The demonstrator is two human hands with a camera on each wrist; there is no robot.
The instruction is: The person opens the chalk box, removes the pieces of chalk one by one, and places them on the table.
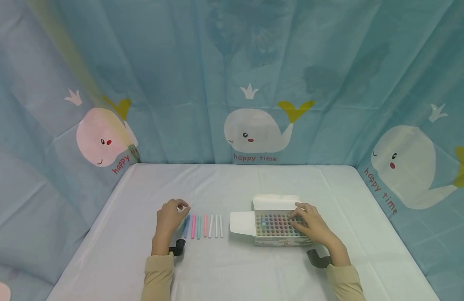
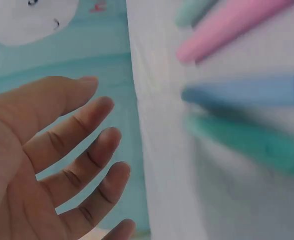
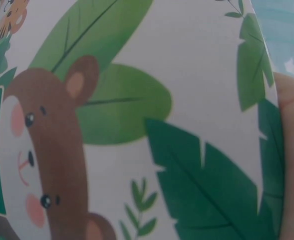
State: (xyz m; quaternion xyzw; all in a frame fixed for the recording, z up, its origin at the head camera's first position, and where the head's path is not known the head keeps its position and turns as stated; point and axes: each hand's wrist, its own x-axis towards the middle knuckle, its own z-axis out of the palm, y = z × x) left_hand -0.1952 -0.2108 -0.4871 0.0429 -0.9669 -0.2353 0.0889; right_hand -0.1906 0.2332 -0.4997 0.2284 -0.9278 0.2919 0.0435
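My left hand [image 1: 169, 216] is raised over the left end of a row of slim pen-like sticks. Its fingers curve loosely and hold nothing in the left wrist view. Nearest it are a blue stick [image 2: 241, 90] and a green stick [image 2: 246, 140], with a pink stick [image 2: 226, 32] beside them. My right hand [image 1: 312, 221] reaches over the right end of an open box [image 1: 279, 241] filled with rows of coloured sticks. Its fingertips touch down among the stick ends, thumb and forefinger apart. The right wrist view shows the box's printed side [image 3: 122, 165], with a bear and leaves.
Rightward in the row lie a teal stick [image 1: 199, 227], a salmon stick [image 1: 205, 225] and white sticks [image 1: 216, 226]. The box's left flap [image 1: 242, 223] and back flap [image 1: 276, 202] are folded out. A whale-print curtain [image 1: 179, 117] surrounds the white table [image 1: 217, 276].
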